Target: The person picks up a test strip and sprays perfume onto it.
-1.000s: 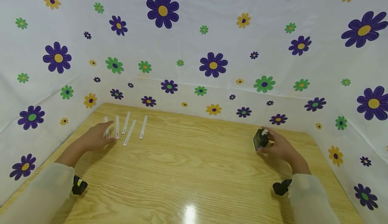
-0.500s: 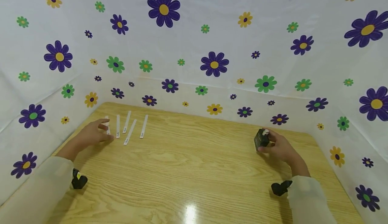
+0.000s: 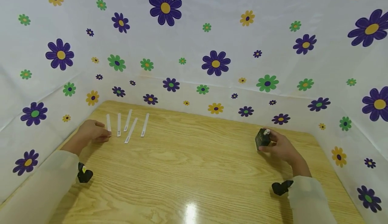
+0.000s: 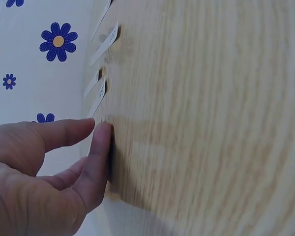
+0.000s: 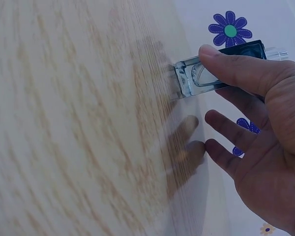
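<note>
On the right, my right hand [image 3: 283,146] grips a dark square perfume bottle [image 3: 262,139] with a silver sprayer neck. Seen from the right wrist, thumb and forefinger pinch the bottle [image 5: 196,73] by its sides, its clear glass base close to the table and the other fingers [image 5: 231,130] spread apart. My left hand [image 3: 91,131] is at the near end of the leftmost white paper test strip [image 3: 108,123]. In the left wrist view the thumb and forefinger tips [image 4: 103,130] come close together low at the tabletop; I cannot tell whether they pinch the strip.
Several more white strips with small printed labels lie beside it, among them a slanted strip [image 3: 131,130] and the rightmost strip [image 3: 145,124]. The wood-grain table [image 3: 182,163] is bounded by white flowered sheeting [image 3: 182,42] at the back and sides.
My left hand has drawn back toward the near end of the leftmost strip, its fingers and thumb coming together. My right hand and the perfume bottle have stayed in place.
</note>
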Demonstrator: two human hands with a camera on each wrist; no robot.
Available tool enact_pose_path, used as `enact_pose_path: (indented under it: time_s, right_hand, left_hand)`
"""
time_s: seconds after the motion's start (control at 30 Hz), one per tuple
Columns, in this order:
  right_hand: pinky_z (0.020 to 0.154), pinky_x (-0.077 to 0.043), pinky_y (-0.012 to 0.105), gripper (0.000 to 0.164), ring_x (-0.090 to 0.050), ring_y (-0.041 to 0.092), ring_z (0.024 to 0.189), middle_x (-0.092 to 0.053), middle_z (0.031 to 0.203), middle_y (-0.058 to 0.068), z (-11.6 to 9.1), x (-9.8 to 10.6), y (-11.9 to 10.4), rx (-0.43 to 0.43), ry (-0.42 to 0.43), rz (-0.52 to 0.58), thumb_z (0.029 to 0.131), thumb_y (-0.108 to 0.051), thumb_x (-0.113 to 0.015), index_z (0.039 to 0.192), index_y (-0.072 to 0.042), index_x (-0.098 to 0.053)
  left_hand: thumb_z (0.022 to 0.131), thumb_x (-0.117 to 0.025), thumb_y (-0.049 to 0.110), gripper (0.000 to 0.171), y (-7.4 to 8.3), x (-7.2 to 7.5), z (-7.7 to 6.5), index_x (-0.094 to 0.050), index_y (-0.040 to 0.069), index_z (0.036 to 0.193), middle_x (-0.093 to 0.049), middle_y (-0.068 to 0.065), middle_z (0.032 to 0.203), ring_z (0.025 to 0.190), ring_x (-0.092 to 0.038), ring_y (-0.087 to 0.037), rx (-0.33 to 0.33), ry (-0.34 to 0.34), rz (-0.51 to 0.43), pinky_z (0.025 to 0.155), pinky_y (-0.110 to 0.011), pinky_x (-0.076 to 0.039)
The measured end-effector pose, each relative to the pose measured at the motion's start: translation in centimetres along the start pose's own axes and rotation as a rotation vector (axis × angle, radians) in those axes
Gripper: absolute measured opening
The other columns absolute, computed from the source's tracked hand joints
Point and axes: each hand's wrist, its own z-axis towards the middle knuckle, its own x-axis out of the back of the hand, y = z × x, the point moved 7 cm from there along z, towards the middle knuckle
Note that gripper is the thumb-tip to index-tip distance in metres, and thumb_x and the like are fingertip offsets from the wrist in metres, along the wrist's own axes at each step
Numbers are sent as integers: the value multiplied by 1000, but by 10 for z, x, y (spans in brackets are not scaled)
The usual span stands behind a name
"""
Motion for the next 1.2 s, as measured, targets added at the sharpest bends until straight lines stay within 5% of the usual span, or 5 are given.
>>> enact_pose_path:
  time_s: [0.23,0.5,0.8,1.2]
  right_hand:
    - [107,-37,68,96,-38,60,136,-38,151,39,-1,-2,-1,1,3,-5,88,-23,-83,160,1,-24]
    - [107,-37,68,96,-37,61,137,-37,151,39,-3,-1,-3,-8,8,-16,89,-23,-82,160,2,-23]
    - [109,-36,67,99,-36,60,137,-36,152,39,-1,1,-4,-21,18,-10,88,-23,-83,161,3,-20]
    - [108,-38,66,98,-43,57,135,-41,149,38,-1,1,-2,-16,38,16,87,-21,-84,160,4,-23]
  left_hand:
    - [88,-76,-4,19,-2,0,0,-65,-12,101,-68,-6,80,68,-70,-12,65,36,-110,71,-29,-61]
    - [83,-84,2,32,5,-2,-4,-62,-10,103,-68,-3,76,65,-71,-12,99,99,-44,68,-27,-61]
    - [84,-82,-1,15,9,-3,-5,-68,-1,82,-67,-1,71,62,-69,-9,69,90,-5,65,-24,-60]
    - [83,-83,0,65,5,-3,0,-44,-16,132,-62,-16,101,67,-69,-9,43,107,10,68,-26,-61]
